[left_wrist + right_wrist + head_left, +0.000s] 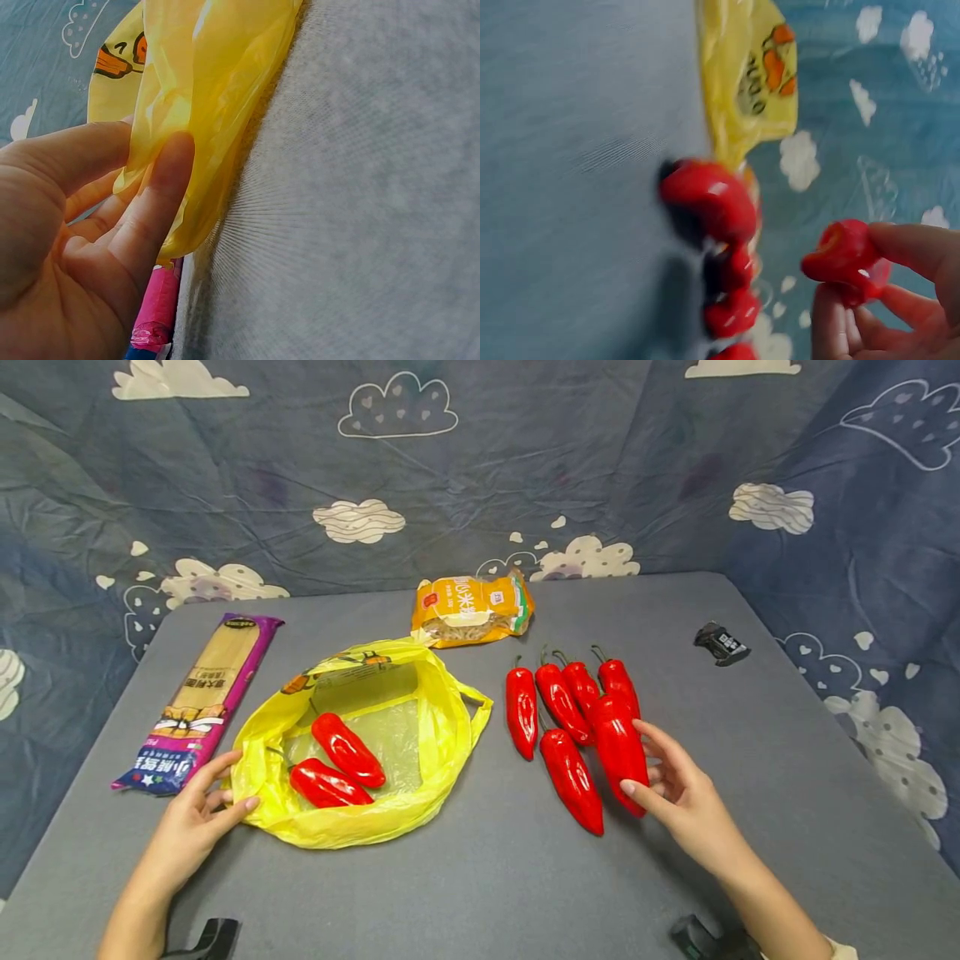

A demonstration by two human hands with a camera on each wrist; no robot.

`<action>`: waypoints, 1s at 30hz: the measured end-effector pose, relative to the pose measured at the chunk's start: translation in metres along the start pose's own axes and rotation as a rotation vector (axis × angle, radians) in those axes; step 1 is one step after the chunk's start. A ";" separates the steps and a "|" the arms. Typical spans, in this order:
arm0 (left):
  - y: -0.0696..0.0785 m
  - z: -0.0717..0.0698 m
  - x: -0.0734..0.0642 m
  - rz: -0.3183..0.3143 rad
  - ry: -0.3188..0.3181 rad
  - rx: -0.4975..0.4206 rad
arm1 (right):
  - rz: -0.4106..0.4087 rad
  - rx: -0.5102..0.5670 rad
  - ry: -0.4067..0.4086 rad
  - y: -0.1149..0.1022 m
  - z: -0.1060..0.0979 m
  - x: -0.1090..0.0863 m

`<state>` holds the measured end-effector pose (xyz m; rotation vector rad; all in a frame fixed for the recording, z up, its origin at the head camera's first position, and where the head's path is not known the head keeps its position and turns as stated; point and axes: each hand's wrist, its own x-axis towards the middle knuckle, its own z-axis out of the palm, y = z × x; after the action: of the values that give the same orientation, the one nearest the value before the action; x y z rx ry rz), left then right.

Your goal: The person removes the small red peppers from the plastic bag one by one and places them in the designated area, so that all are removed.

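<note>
A yellow plastic bag [442,777] lies with its mouth spread wide, and two red peppers [348,750] rest inside it. My left hand [197,818] pinches the bag's near-left rim between thumb and fingers; the left wrist view shows the thin yellow film [225,97] there. On the right, my right hand [686,802] grips a red pepper [621,752] between thumb and fingers. In the right wrist view this held pepper [847,262] is off the table. Several other red peppers [572,781] lie beside and behind it, their green stems pointing away.
A purple pack of noodles [202,693] lies left of the bag. Behind the bag sits an orange food packet [472,610]. A small black wrapped item [722,643] is at the far right. Cloud-patterned cloth [525,460] hangs behind the grey table [480,893].
</note>
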<state>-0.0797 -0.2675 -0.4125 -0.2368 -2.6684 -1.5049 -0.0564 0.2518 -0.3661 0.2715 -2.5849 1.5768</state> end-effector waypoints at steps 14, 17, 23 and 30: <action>0.001 0.001 0.001 0.003 0.005 -0.003 | 0.154 0.010 -0.106 0.034 -0.003 -0.018; 0.001 0.000 0.000 -0.001 0.005 -0.002 | 0.187 0.036 -0.136 0.035 -0.003 -0.017; 0.001 -0.001 -0.001 -0.005 0.008 0.012 | 0.237 0.004 -0.143 0.036 0.000 -0.013; 0.002 -0.001 0.000 0.004 0.008 -0.006 | 0.119 -0.173 -0.094 0.021 -0.001 -0.005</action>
<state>-0.0790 -0.2672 -0.4100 -0.2362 -2.6562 -1.5091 -0.0557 0.2631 -0.3849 0.1835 -2.8369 1.3943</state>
